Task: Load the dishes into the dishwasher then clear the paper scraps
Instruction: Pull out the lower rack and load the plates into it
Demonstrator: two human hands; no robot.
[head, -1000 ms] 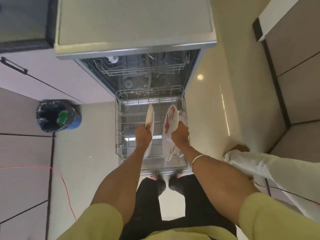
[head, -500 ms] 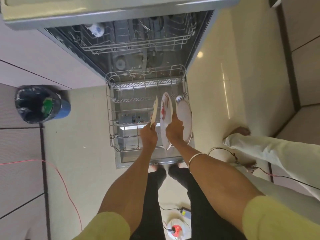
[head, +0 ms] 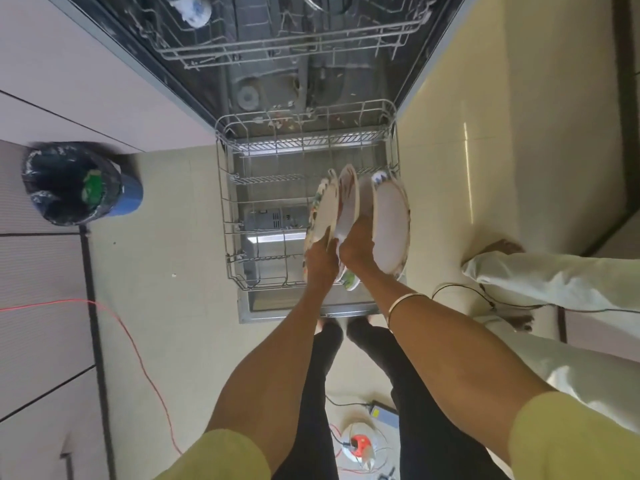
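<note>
The dishwasher stands open with its lower wire rack (head: 231, 216) pulled out over the door. Three plates stand on edge at the rack's right side. My left hand (head: 321, 259) grips the leftmost plate (head: 323, 209), which has a patterned rim. My right hand (head: 356, 249) holds the middle plate (head: 348, 202), smeared with red. A third white plate (head: 390, 223) stands free at the far right, just beside my right hand. A small white-and-blue cup (head: 188, 8) sits in the upper rack (head: 277, 46).
A blue bin (head: 81, 183) lined with a black bag stands on the floor to the left. A red cable (head: 138, 355) runs across the left floor. Another person's white-trousered leg (head: 554, 282) stands at the right. A cable reel (head: 358, 445) lies behind my feet.
Both hands lowered their plates into the rack and brought them closer together, the left plate moving right toward the middle one. The view dipped nearer the dishwasher.
</note>
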